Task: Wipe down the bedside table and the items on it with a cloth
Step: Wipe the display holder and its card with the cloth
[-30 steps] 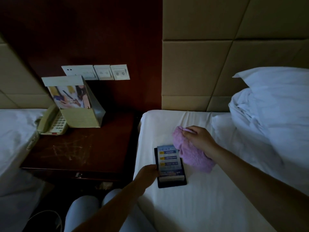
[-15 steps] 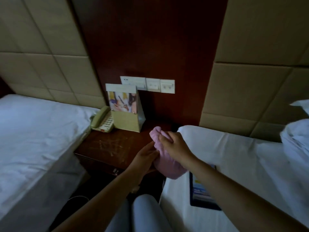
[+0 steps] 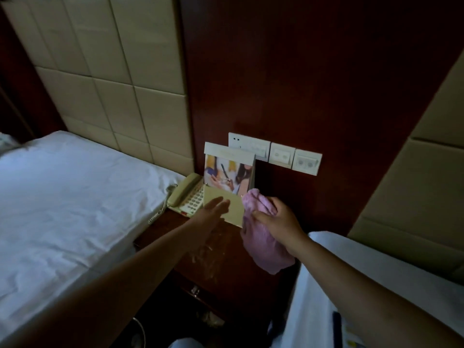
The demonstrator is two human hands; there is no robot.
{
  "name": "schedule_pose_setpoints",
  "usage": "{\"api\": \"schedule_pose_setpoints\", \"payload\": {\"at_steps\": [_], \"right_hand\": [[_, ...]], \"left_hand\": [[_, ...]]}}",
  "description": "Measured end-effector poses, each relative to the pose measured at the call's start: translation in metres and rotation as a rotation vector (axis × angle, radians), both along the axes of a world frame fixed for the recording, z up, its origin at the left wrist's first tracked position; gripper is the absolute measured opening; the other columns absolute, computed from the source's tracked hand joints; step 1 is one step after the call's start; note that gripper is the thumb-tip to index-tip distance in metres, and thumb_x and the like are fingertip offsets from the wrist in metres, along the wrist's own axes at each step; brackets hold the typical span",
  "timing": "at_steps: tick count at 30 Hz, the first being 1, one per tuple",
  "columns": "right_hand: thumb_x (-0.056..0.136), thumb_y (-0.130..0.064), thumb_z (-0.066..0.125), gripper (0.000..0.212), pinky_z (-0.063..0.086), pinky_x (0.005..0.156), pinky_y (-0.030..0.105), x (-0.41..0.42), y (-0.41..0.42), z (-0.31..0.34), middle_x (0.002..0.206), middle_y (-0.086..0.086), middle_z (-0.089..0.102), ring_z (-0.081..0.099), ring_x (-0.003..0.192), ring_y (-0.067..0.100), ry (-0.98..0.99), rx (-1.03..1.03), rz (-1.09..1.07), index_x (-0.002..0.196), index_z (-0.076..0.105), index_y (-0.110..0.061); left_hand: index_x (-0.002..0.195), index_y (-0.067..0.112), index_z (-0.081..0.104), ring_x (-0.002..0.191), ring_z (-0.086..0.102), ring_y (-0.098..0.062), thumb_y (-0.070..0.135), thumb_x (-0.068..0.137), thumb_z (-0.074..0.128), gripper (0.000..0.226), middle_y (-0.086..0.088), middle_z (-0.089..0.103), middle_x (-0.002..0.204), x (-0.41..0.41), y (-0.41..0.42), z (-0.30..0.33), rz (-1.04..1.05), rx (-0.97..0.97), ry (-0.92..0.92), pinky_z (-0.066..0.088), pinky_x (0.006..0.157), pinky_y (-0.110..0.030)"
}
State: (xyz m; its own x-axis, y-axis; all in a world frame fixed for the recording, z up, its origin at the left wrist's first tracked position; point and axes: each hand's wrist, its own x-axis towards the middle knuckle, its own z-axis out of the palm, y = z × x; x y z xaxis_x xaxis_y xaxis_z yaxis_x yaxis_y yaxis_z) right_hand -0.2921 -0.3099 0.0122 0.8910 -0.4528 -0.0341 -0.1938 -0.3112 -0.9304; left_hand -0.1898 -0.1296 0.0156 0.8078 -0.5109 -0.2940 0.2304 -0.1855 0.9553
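The dark wooden bedside table (image 3: 213,249) stands between two beds, its top scratched. At its back sits a beige card holder (image 3: 229,182) with a colourful leaflet, and a beige telephone (image 3: 187,194) lies to its left. My right hand (image 3: 278,222) grips a pink cloth (image 3: 263,247) just right of the holder, with the cloth hanging down over the table. Fingers straight, my left hand (image 3: 213,210) reaches in front of the holder's lower face; whether it touches is unclear.
A white bed (image 3: 62,197) lies on the left and another bed (image 3: 339,285) on the right, with a dark-framed card (image 3: 337,327) at its edge. Wall switches and sockets (image 3: 281,155) sit behind the holder. A drawer knob (image 3: 194,290) shows on the table front.
Both hands have left the framed card on the right bed and moved to the bedside table. The right hand carried the pink cloth up beside the card holder; the left hand let go and stretched out.
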Motion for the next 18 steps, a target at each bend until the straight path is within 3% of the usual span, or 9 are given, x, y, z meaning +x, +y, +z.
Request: {"api": "schedule_pose_setpoints", "payload": {"at_steps": [3,5,7,8,9,11,13,15,18], "right_hand": [[0.086,-0.042,0.076,0.047,0.053,0.081,0.03,0.039,-0.016,-0.002,0.118,-0.007,0.069,0.065,0.103,0.008,0.01,0.025,-0.027,0.128,0.061,-0.03],[0.084,-0.045,0.078,0.061,0.052,0.086,0.032,0.067,-0.026,-0.005,0.131,-0.001,0.064,0.062,0.111,0.013,0.031,0.039,-0.051,0.137,0.054,-0.028],[0.081,-0.049,0.08,0.085,0.048,0.101,0.043,0.095,-0.037,-0.006,0.15,0.004,0.049,0.053,0.128,0.022,0.076,0.068,-0.058,0.152,0.037,-0.03],[0.08,-0.049,0.081,0.095,0.044,0.107,0.049,0.108,-0.042,-0.006,0.157,0.006,0.041,0.048,0.135,0.026,0.09,0.093,-0.051,0.157,0.027,-0.032],[0.08,-0.049,0.082,0.102,0.042,0.11,0.051,0.121,-0.046,-0.005,0.16,0.007,0.036,0.045,0.138,0.027,0.088,0.128,-0.042,0.159,0.021,-0.034],[0.078,-0.046,0.084,0.107,0.042,0.11,0.05,0.146,-0.054,-0.002,0.161,0.007,0.035,0.046,0.138,0.027,0.069,0.195,-0.03,0.16,0.016,-0.035],[0.072,-0.05,0.086,0.113,0.044,0.108,0.047,0.167,-0.058,-0.002,0.158,0.005,0.04,0.05,0.134,0.025,0.077,0.202,-0.038,0.16,0.019,-0.033],[0.062,-0.057,0.086,0.113,0.048,0.105,0.047,0.182,-0.057,-0.004,0.15,0.003,0.05,0.056,0.126,0.024,0.108,0.182,-0.035,0.156,0.03,-0.031],[0.073,-0.05,0.084,0.083,0.052,0.097,0.043,0.19,-0.052,-0.009,0.131,0.001,0.061,0.062,0.113,0.023,0.146,0.168,-0.049,0.143,0.046,-0.026]], "left_hand": [[0.156,0.015,0.03,0.138,0.046,-0.03,0.033,0.103,0.055,0.062,-0.013,0.041,0.156,0.054,-0.01,-0.003,0.04,0.086,-0.103,0.039,0.114,-0.043],[0.155,0.014,0.031,0.137,0.047,-0.026,0.03,0.104,0.054,0.059,-0.007,0.043,0.153,0.086,-0.016,-0.007,0.043,0.174,-0.168,0.042,0.11,-0.035],[0.143,0.007,0.043,0.109,0.064,-0.018,0.026,0.102,0.057,0.047,-0.008,0.061,0.133,0.12,-0.023,-0.012,0.074,0.187,-0.243,0.053,0.079,-0.014],[0.138,0.005,0.043,0.095,0.064,-0.014,0.025,0.101,0.059,0.045,-0.008,0.064,0.12,0.135,-0.027,-0.014,0.088,0.177,-0.263,0.052,0.067,-0.01],[0.141,0.007,0.039,0.096,0.064,-0.016,0.027,0.099,0.062,0.052,-0.009,0.063,0.12,0.149,-0.031,-0.019,0.104,0.164,-0.267,0.055,0.072,-0.014],[0.149,0.014,0.03,0.117,0.061,-0.031,0.031,0.092,0.068,0.07,-0.014,0.057,0.137,0.177,-0.04,-0.025,0.129,0.166,-0.257,0.055,0.097,-0.043],[0.141,0.014,0.037,0.114,0.064,-0.034,0.017,0.092,0.067,0.058,-0.016,0.061,0.13,0.202,-0.049,-0.03,0.148,0.157,-0.294,0.057,0.092,-0.046],[0.129,0.013,0.043,0.094,0.068,-0.025,0.004,0.094,0.061,0.041,-0.017,0.063,0.12,0.212,-0.055,-0.021,0.144,0.119,-0.298,0.059,0.071,-0.032],[0.124,0.015,0.044,0.081,0.066,-0.015,-0.007,0.095,0.054,0.038,-0.013,0.063,0.109,0.221,-0.063,-0.019,0.118,0.054,-0.234,0.055,0.057,-0.019]]}}
